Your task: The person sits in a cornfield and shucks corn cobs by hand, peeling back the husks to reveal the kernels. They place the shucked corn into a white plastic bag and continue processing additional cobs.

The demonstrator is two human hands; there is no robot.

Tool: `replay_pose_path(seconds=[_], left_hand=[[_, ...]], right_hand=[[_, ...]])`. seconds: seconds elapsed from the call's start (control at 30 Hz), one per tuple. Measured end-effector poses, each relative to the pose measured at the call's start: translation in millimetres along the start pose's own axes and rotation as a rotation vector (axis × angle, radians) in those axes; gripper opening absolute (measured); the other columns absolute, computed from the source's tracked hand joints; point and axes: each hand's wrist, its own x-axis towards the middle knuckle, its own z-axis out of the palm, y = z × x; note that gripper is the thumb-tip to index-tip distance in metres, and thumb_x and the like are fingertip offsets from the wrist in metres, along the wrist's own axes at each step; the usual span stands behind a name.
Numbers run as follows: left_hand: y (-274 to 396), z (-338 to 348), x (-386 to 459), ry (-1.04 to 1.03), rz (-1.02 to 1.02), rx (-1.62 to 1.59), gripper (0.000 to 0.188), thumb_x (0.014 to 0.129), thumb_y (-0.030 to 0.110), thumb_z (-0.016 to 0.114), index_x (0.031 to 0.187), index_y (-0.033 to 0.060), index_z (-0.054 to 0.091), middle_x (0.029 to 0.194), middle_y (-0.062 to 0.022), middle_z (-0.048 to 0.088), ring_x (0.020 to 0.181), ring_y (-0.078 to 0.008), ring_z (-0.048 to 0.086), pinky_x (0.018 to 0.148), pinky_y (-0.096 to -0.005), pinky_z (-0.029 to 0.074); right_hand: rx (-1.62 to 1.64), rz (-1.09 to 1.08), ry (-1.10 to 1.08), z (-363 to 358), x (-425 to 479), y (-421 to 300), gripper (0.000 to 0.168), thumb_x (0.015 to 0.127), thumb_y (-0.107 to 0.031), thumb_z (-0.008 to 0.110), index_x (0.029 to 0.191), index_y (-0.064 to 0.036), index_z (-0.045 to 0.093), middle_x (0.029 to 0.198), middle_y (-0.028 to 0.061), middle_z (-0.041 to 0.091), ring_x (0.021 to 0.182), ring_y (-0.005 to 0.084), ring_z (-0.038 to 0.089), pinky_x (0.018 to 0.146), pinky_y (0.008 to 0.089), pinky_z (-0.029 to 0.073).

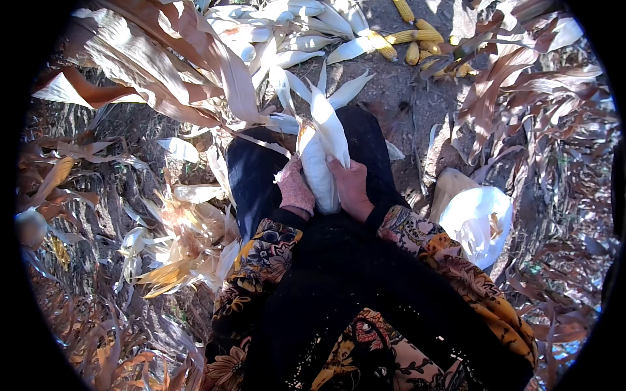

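An ear of corn [318, 166] in pale dry husk stands tip-up between my knees, over my dark-clad lap. My left hand [295, 185], in a patterned glove, grips it low on its left side. On the other side my bare right hand [351, 185] has thumb and fingers on a husk leaf [331, 122] that is parted from the ear near the top. Most of the ear is still wrapped, so its kernels are hidden. Some brown silk shows at the tip.
Ahead lie a heap of unhusked ears [293, 29] and a pile of bare yellow cobs [425, 41]. Stripped husks [190, 234] are heaped at my left. A white plastic bag [477, 220] stands at my right. Dry corn leaves [161, 58] overhang from the upper left.
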Motion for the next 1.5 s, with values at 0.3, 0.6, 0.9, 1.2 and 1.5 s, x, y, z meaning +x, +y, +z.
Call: replay_pose_path(seconds=[0.3, 0.6, 0.9, 1.2, 1.5], left_hand=[[9, -27, -6, -0.198, 0.358, 0.685, 0.027, 0.089, 0.002, 0.047, 0.114, 0.0008, 0.057, 0.106, -0.0136, 0.062, 0.097, -0.0193, 0.06, 0.084, -0.0294, 0.048], [-14, -66, 34, -0.676, 0.356, 0.945, 0.033, 0.097, 0.02, 0.036, 0.124, 0.0041, 0.047, 0.114, -0.0135, 0.056, 0.104, -0.0236, 0.056, 0.091, -0.0342, 0.046], [-17, -72, 39, -0.574, -0.405, -0.181, 0.032, 0.096, 0.018, 0.039, 0.126, 0.0071, 0.045, 0.117, -0.0111, 0.055, 0.102, -0.0222, 0.057, 0.09, -0.0347, 0.048], [-5, -58, 29, -0.577, -0.042, 0.37, 0.034, 0.096, 0.02, 0.039, 0.127, 0.0058, 0.044, 0.119, -0.0112, 0.055, 0.103, -0.0229, 0.057, 0.088, -0.034, 0.048], [-20, -88, 38, -0.449, 0.351, 0.932, 0.035, 0.096, 0.021, 0.041, 0.126, 0.0044, 0.045, 0.119, -0.0121, 0.055, 0.104, -0.0238, 0.057, 0.088, -0.0337, 0.048]], right_hand=[[0.247, 0.112, -0.098, -5, -9, -4, 0.021, 0.089, -0.011, 0.06, 0.102, 0.005, 0.062, 0.09, 0.0067, 0.066, 0.075, 0.011, 0.061, 0.067, 0.0245, 0.05], [0.207, 0.296, -0.105, -10, -5, -5, 0.025, 0.087, -0.008, 0.059, 0.108, 0.005, 0.058, 0.093, 0.0101, 0.066, 0.076, 0.0174, 0.063, 0.071, 0.0295, 0.051], [0.199, 0.431, -0.166, -24, 3, 0, 0.023, 0.089, -0.011, 0.057, 0.106, 0.003, 0.058, 0.096, 0.0128, 0.064, 0.085, 0.0214, 0.064, 0.077, 0.0341, 0.052], [-0.174, 0.227, -0.578, -33, -22, -21, 0.029, 0.087, -0.019, 0.062, 0.107, 0.002, 0.06, 0.093, 0.009, 0.065, 0.081, 0.0137, 0.062, 0.072, 0.0262, 0.049], [-0.134, 0.224, -0.316, -29, -8, 1, 0.027, 0.087, -0.016, 0.063, 0.101, 0.006, 0.062, 0.085, 0.0069, 0.065, 0.073, 0.0123, 0.06, 0.068, 0.027, 0.049]])
